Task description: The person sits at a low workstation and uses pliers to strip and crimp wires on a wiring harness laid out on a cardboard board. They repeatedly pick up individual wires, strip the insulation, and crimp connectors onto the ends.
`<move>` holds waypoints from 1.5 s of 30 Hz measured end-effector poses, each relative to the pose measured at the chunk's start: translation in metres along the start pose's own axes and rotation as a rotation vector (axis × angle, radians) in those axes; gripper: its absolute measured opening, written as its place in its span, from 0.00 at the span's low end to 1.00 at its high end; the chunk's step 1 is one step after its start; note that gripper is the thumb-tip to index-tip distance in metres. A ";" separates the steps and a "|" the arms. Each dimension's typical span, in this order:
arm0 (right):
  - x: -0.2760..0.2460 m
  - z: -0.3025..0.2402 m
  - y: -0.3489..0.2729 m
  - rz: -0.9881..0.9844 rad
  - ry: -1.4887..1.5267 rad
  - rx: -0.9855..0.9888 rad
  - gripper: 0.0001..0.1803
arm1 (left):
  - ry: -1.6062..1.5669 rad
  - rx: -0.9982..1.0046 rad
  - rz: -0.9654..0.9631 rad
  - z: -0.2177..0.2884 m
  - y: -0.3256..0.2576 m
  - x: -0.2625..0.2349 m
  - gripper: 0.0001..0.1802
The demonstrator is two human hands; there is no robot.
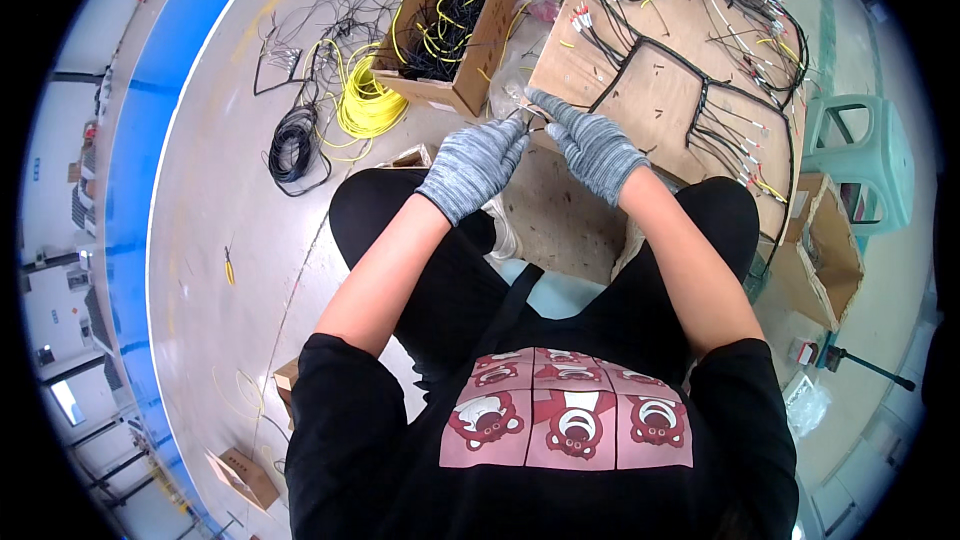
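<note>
Both my hands wear grey knit gloves and meet in front of my knees, at the near left corner of a wooden board (655, 105). My left hand (475, 162) is closed, its fingertips pinching thin wire ends (531, 120). Close beside it, my right hand (592, 140) has its thumb and fingers closed on the same wires. Exactly how the wires run between the fingertips is too small to make out. On the board lies a black wiring harness (672, 52) that branches into several bundles with red and white tips.
Left of the board stands a cardboard box (480, 70) full of black cable. Coils of yellow wire (366, 105) and black wire (291, 145) lie on the floor nearby, with yellow-handled pliers (229, 268) farther left. A pale green stool (880, 165) and an open carton (828, 260) stand at right.
</note>
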State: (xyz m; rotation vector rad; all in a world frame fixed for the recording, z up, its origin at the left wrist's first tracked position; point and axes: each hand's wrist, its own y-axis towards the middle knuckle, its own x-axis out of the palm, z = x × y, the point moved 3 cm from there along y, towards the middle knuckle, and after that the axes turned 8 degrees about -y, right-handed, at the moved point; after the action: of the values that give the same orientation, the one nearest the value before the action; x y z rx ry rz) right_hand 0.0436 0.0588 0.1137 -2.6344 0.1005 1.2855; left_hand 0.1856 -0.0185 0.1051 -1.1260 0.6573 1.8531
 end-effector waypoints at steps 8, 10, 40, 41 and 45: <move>0.015 0.006 0.002 -0.050 -0.271 -0.045 0.22 | 0.274 0.193 -0.234 0.023 0.005 -0.012 0.09; 0.016 0.007 0.001 -0.083 -0.305 -0.027 0.21 | 0.307 0.260 -0.237 0.023 0.008 -0.012 0.09; 0.010 0.017 0.000 0.046 -0.134 -0.017 0.09 | 0.072 -0.003 -0.133 0.024 0.004 0.001 0.16; 0.008 0.013 -0.001 -0.046 -0.258 0.037 0.10 | 0.116 0.048 -0.119 0.025 0.004 -0.011 0.14; 0.023 0.017 -0.002 0.055 -0.307 -0.153 0.11 | 0.286 0.245 -0.139 0.013 0.036 -0.035 0.13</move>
State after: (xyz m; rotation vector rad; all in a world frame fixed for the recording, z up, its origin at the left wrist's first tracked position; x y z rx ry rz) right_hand 0.0446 0.0656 0.0860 -2.5317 0.0277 1.7639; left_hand 0.1572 -0.0402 0.1422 -1.2490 0.9177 1.4619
